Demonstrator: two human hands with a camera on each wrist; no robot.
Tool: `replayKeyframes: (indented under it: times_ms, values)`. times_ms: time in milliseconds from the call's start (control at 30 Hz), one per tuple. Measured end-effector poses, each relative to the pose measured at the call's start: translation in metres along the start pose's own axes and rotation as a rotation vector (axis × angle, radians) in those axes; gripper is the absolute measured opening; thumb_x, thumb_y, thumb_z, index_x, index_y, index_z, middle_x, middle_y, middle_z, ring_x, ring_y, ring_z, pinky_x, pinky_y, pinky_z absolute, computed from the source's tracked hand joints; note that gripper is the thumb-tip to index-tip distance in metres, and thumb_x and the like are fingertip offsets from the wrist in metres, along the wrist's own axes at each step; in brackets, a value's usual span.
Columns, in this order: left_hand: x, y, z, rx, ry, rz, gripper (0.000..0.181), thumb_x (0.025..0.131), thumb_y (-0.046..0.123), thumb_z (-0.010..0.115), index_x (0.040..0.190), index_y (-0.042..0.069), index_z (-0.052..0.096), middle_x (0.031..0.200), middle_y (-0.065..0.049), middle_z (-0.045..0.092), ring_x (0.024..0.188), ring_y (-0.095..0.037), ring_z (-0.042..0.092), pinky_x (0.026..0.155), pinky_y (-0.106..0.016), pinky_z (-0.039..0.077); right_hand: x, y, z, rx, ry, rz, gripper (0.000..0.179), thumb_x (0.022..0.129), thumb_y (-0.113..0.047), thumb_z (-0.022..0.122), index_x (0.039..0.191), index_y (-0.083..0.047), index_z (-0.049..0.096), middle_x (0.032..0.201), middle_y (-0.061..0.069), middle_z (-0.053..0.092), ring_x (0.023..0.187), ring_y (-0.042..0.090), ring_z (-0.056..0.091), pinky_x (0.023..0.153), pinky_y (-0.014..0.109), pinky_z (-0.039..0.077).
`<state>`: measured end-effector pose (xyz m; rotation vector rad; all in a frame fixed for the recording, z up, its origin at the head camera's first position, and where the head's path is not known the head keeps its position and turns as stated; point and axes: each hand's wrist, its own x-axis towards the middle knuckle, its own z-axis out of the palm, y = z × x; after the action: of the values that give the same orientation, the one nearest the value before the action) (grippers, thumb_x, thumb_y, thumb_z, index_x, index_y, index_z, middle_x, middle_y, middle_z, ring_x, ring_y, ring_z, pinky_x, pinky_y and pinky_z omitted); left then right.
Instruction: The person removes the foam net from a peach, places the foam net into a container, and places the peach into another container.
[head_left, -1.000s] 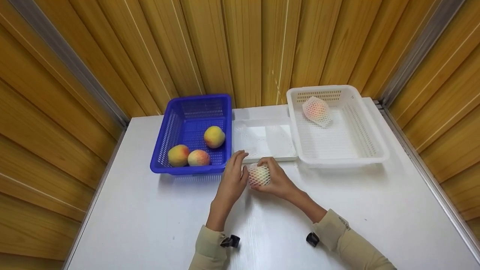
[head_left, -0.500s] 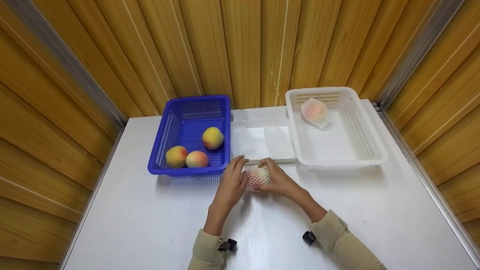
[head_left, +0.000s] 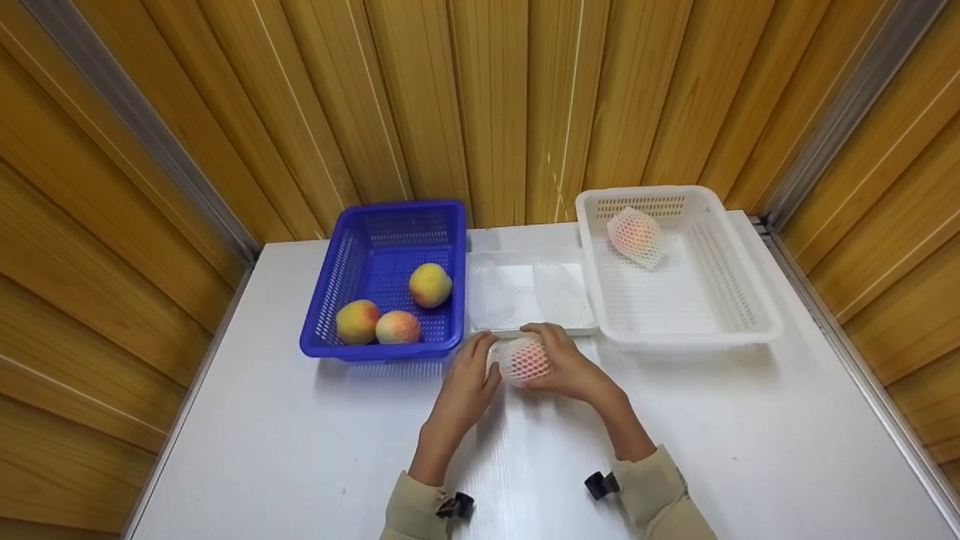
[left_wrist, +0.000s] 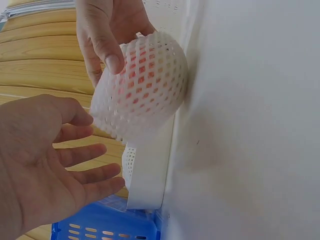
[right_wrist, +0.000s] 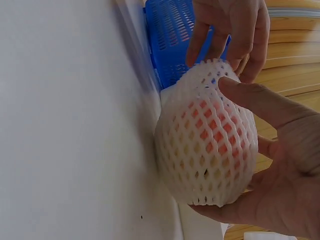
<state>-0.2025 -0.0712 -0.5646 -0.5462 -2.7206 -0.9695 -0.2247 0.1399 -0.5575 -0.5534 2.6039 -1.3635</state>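
A peach in a white foam net sleeve (head_left: 527, 361) is held just above the table, in front of the white tray. My right hand (head_left: 576, 373) grips it from the right, the thumb on the net and the fingers round the far side. In the right wrist view, red and yellow skin of the netted peach (right_wrist: 207, 145) shows through the mesh. My left hand (head_left: 466, 386) is at the sleeve's loose end, fingers spread and loosely bent. In the left wrist view, the left hand (left_wrist: 47, 160) touches the net's edge with its thumb.
A blue basket (head_left: 322, 292) at left holds three bare peaches, one of them a yellow peach (head_left: 430, 285). The shallow white tray (head_left: 540, 332) with net sleeves stands between the baskets. In the white basket (head_left: 761, 300) at right lies another netted peach (head_left: 635, 234).
The netted peach has turned in my right hand, with more red skin facing up. My right forearm has swung inward. The left hand stays beside the sleeve's end.
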Motion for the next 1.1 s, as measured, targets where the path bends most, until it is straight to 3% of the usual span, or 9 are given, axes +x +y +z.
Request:
replayKeyframes:
  times_ms: [267, 433, 633, 900, 1100]
  values:
    - [-0.001, -0.001, -0.002, 0.007, 0.027, 0.028, 0.04, 0.098, 0.007, 0.063, 0.137, 0.003, 0.055, 0.141, -0.018, 0.054, 0.133, -0.036, 0.052, 0.112, -0.051, 0.043, -0.005, 0.0, -0.006, -0.055, 0.027, -0.014, 0.094, 0.07, -0.008, 0.092, 0.15, -0.013, 0.043, 0.154, 0.022, 0.035, 0.141, 0.046, 0.034, 0.111, 0.065, 0.036]
    - [-0.002, 0.002, -0.003, 0.007, 0.028, 0.043, 0.04, 0.098, 0.006, 0.063, 0.137, 0.003, 0.054, 0.14, -0.017, 0.055, 0.132, -0.035, 0.053, 0.111, -0.049, 0.044, -0.012, 0.003, -0.014, -0.057, 0.045, 0.028, 0.097, 0.07, -0.006, 0.092, 0.152, -0.013, 0.041, 0.157, 0.021, 0.032, 0.144, 0.048, 0.028, 0.111, 0.066, 0.036]
    - [-0.003, 0.003, -0.005, -0.007, 0.033, 0.047, 0.041, 0.098, 0.005, 0.063, 0.138, 0.002, 0.054, 0.139, -0.017, 0.055, 0.132, -0.035, 0.053, 0.111, -0.048, 0.045, -0.015, 0.008, -0.015, -0.018, 0.074, 0.099, 0.107, 0.073, -0.004, 0.09, 0.159, -0.01, 0.027, 0.16, 0.024, 0.026, 0.147, 0.047, 0.023, 0.114, 0.064, 0.033]
    - [-0.002, 0.002, -0.006, -0.017, 0.05, 0.078, 0.04, 0.097, 0.004, 0.063, 0.136, 0.001, 0.055, 0.137, -0.018, 0.056, 0.131, -0.034, 0.053, 0.111, -0.047, 0.044, -0.013, 0.009, -0.011, -0.086, 0.195, 0.235, 0.1, 0.072, -0.005, 0.09, 0.151, 0.004, 0.029, 0.145, 0.034, 0.035, 0.132, 0.05, 0.037, 0.108, 0.064, 0.039]
    - [0.004, 0.007, -0.009, -0.014, 0.053, 0.09, 0.039, 0.098, 0.006, 0.063, 0.136, 0.002, 0.055, 0.14, -0.016, 0.055, 0.134, -0.033, 0.051, 0.113, -0.047, 0.043, -0.006, 0.012, -0.008, -0.104, 0.246, 0.23, 0.093, 0.068, -0.005, 0.092, 0.139, 0.013, 0.035, 0.132, 0.034, 0.044, 0.125, 0.047, 0.046, 0.108, 0.059, 0.041]
